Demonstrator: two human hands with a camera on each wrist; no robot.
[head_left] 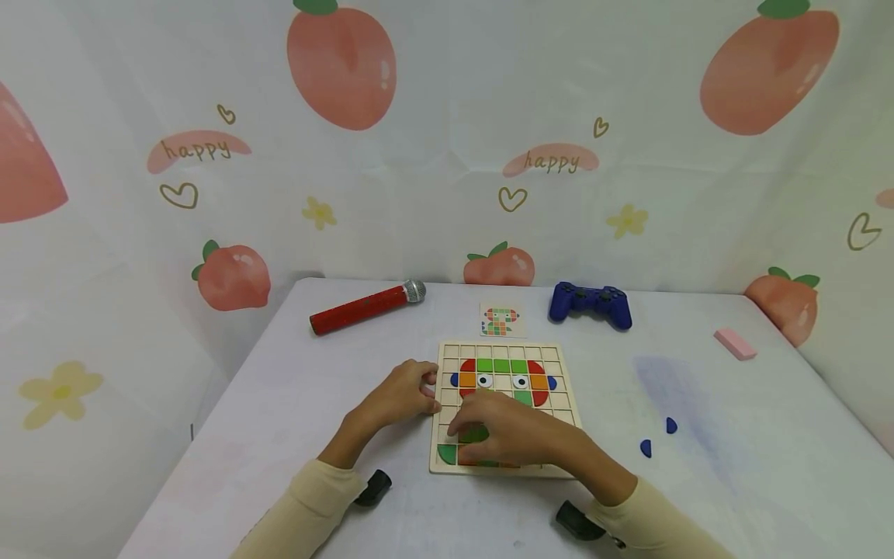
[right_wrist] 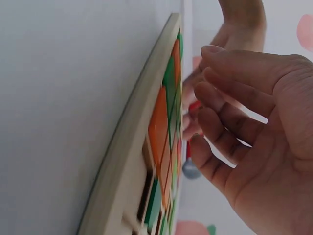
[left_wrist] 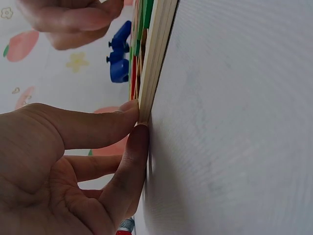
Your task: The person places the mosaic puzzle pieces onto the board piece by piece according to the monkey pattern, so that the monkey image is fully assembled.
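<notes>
A square wooden grid board point(head_left: 450, 352) holds red, orange, green and blue tiles and two round eye tiles point(head_left: 520, 382) that form a face. At its left edge my left hand point(head_left: 405, 392) pinches the rim; in the left wrist view thumb and a finger meet at the board's edge point(left_wrist: 159, 49). My right hand point(head_left: 506, 425) is over the lower rows, covering several tiles. In the right wrist view its fingers point(right_wrist: 220, 137) are loosely bent above the tiles with nothing between them. A green quarter-round tile point(head_left: 447, 453) lies in the lower left corner.
Behind the board lies a small pattern card point(head_left: 503, 320), between a red microphone point(head_left: 359, 310) and a blue game controller point(head_left: 590, 305). To the right are two blue half-round tiles point(head_left: 671, 425) and a pink block point(head_left: 735, 344). A peach-print cloth point(head_left: 447, 217) hangs behind the table.
</notes>
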